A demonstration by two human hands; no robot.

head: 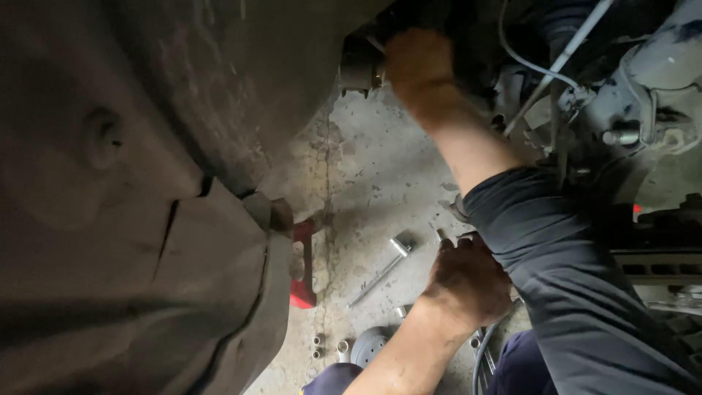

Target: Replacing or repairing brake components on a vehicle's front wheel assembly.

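My right hand (420,64) reaches up from a dark sleeve (570,292) into the car's suspension, beside a metal bushing (360,69). It is blurred, and what it grips is hidden in the dark recess. My left hand (468,281) is lower, over the concrete floor (380,161), with its fingers curled and its back to the camera. Its fingertips sit near a small metal piece (443,238) against the right sleeve. Whether it holds anything cannot be told.
The dark wheel-arch liner (146,183) fills the left. A T-handle wrench (384,269), a red tool (303,263), small sockets (318,345) and a round grey disc (369,344) lie on the floor. A steering knuckle (629,110) and a white cable (559,62) are at right.
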